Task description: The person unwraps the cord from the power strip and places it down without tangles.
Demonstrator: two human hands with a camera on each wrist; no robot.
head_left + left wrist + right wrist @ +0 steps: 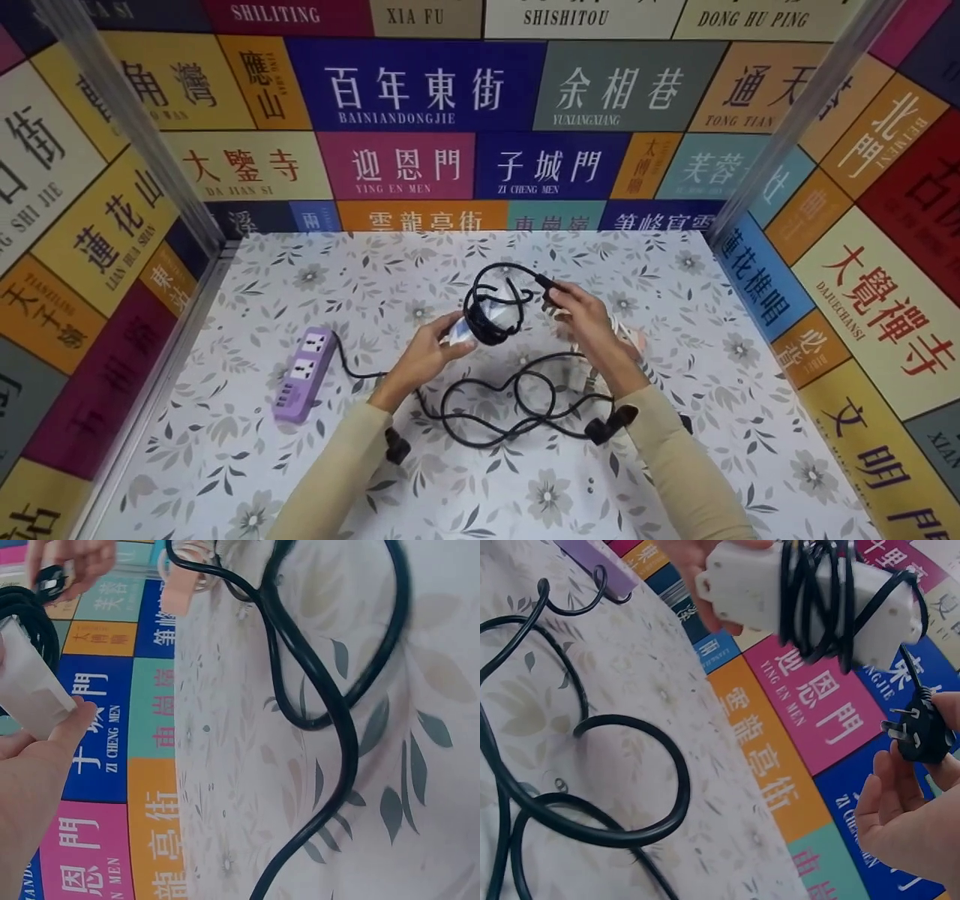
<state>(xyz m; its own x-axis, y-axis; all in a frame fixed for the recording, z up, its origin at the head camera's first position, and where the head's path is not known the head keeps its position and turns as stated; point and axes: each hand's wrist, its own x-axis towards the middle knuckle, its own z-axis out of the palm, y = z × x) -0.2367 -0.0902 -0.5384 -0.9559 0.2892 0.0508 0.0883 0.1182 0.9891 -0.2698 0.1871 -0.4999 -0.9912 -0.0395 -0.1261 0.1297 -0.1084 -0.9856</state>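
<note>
My left hand (424, 356) grips one end of a white power strip (742, 589) above the table. A black cord (817, 607) is wound round its middle in several turns. At the end of that cord is a black three-pin plug (922, 731), which my right hand (589, 319) pinches between thumb and fingers. A stretch of cord arcs from the wound strip to the plug. In the right wrist view the plug's metal pins face the strip.
A purple power strip (304, 375) lies at the left of the floral tabletop. Its black cord (484, 445) spreads in loose loops beneath my hands. Behind my right wrist is a pale cable with a peach-coloured piece (180, 589). Sign-patterned panels enclose the table's back and sides.
</note>
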